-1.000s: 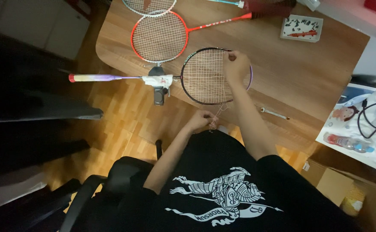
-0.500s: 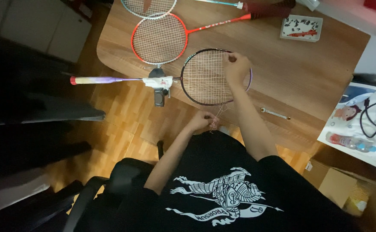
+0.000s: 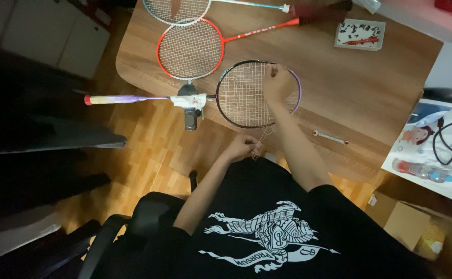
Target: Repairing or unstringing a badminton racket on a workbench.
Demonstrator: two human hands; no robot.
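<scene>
The person sits at a wooden surface [image 3: 370,98] with a black-framed badminton racket [image 3: 246,95] lying flat before them, its head near the front edge and its shaft running off to the person's left, past the edge and out over the parquet floor; the handle [image 3: 112,99] is wrapped in pale purple and yellow with a red butt, and a white cloth or tape [image 3: 189,100] is bundled around the shaft where it sits on a dark clamp-like block [image 3: 191,116].

The right hand [image 3: 277,82] is up on the far side of the racket's strung face, fingers curled shut and pinching at the strings near the top of the frame; the left hand [image 3: 242,149] is down at the surface's front edge, just below the racket head, closed around a loose end of pale string [image 3: 262,139] that trails from the frame's lower rim.

Beyond the black racket lies a red-framed racket [image 3: 191,50], its rim almost touching the clamp; past that is a white-framed racket [image 3: 177,9], partly cut off by the view; a small white tray [image 3: 360,34] with dark bits and an orange tool sits at the far right; a slim metal tool [image 3: 330,137] lies near the front edge, just right of the right forearm.
</scene>
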